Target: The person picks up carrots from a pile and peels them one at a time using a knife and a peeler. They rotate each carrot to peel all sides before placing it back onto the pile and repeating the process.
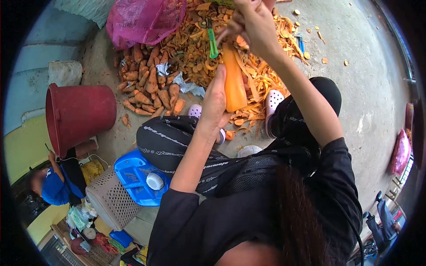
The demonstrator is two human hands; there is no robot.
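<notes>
My left hand [214, 102] is closed around the side of a large peeled carrot [234, 84], bright orange and pointing away from me. My right hand [257, 26] is just past the carrot's far end, its fingers curled and partly blurred; what they hold, if anything, is hidden. A green-handled peeler [213, 42] lies by the carrot's left side, over a wide heap of orange peelings [191, 53]. Unpeeled carrots [151, 82] are piled on the floor to the left of the heap.
A pink mesh sack [146, 22] stands behind the carrots. To the left are a red bucket [84, 115], a blue jug [140, 175] and a grey perforated basket [111, 197]. A blue-handled tool [301, 43] lies right of the peelings. A person in blue [60, 186] is at far left.
</notes>
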